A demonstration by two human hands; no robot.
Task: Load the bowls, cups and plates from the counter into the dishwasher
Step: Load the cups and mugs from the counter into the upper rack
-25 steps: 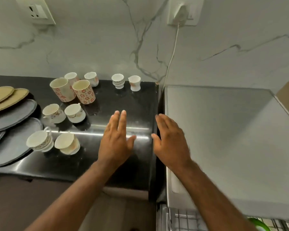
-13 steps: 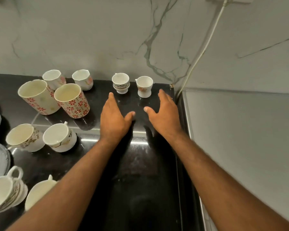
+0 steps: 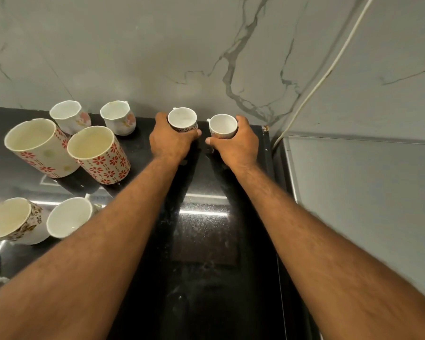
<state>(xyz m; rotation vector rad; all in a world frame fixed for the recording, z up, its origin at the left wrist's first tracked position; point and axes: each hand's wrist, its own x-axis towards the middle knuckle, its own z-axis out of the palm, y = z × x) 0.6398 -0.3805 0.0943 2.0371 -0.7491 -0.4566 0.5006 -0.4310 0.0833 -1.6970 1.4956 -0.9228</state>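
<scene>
The left grip [image 3: 170, 141] curls around a small banded cup [image 3: 182, 118], and the right grip [image 3: 236, 143] clasps a plain white cup [image 3: 222, 125]. Both cups are at the back of the black desk [image 3: 206, 241], close to the marble wall [image 3: 157, 57]. Further left stand 2 floral cups [image 3: 70, 116] and 2 tall red-flowered mugs [image 3: 98, 153].

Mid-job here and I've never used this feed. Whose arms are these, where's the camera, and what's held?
No machine here: these are a person's bare arms, filmed by one wide-angle camera on their head, looking down. The left hand grips a small banded cup; the right hand grips a white cup. Both cups are at the back of the black counter, by the marble wall. Left of them stand two tall red-flowered mugs and several smaller cups.
</scene>
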